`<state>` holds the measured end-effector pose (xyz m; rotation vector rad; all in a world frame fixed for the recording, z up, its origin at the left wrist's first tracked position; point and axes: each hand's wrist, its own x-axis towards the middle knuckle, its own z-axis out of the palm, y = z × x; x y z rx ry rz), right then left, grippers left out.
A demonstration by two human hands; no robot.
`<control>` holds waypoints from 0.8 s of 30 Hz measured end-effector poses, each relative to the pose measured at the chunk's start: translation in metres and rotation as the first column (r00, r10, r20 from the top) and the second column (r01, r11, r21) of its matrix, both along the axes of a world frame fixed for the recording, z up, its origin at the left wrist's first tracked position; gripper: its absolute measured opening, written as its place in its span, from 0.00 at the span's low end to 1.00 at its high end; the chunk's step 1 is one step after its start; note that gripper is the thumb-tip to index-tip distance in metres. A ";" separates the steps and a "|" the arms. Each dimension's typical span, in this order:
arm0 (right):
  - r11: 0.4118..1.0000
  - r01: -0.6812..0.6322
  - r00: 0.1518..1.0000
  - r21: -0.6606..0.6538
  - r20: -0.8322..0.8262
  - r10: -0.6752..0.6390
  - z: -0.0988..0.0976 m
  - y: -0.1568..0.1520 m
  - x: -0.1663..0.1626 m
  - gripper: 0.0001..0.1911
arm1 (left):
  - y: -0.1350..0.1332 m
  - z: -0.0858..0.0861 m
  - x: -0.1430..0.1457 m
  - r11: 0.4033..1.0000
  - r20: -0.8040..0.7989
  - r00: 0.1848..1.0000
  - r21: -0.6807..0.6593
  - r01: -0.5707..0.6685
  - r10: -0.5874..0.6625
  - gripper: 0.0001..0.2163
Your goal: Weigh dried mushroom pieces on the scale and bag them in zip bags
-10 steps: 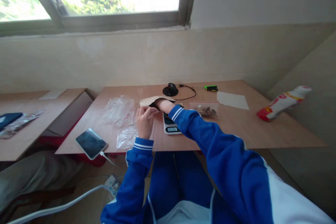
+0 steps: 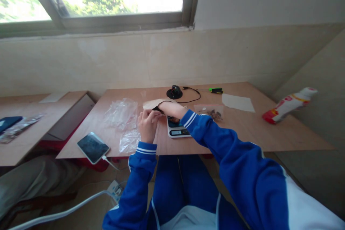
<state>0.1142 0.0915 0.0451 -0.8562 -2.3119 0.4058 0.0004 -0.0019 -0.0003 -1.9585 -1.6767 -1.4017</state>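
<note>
My left hand (image 2: 147, 125) pinches the near edge of a beige paper bag (image 2: 149, 105) with a dark inside. My right hand (image 2: 170, 108) reaches into the bag's mouth from the right, its fingers hidden inside. Below my right wrist lies a white digital scale (image 2: 170, 129) with a small display, partly covered by the sleeve. Something small and brownish shows on the scale's dark plate, too unclear to name. Just right of it, a clear zip bag (image 2: 215, 113) holds several brown pieces.
Crumpled clear plastic bags (image 2: 122, 113) lie left of my hands, near a phone (image 2: 93, 147) on a white cable. Behind are a round black device (image 2: 174, 92) with a cord, a green-black tool (image 2: 216, 90) and white paper (image 2: 238, 102). A red-white bottle (image 2: 288, 106) stands right.
My right hand and sleeve have shifted a little to the right, showing more of the scale. The left hand keeps its hold on the paper bag.
</note>
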 end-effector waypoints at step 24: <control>0.975 0.179 0.851 0.130 -0.517 -0.087 -0.005 -0.008 0.054 0.08 | 0.024 0.018 -0.001 0.999 0.150 0.988 0.028 0.041 -0.044 0.06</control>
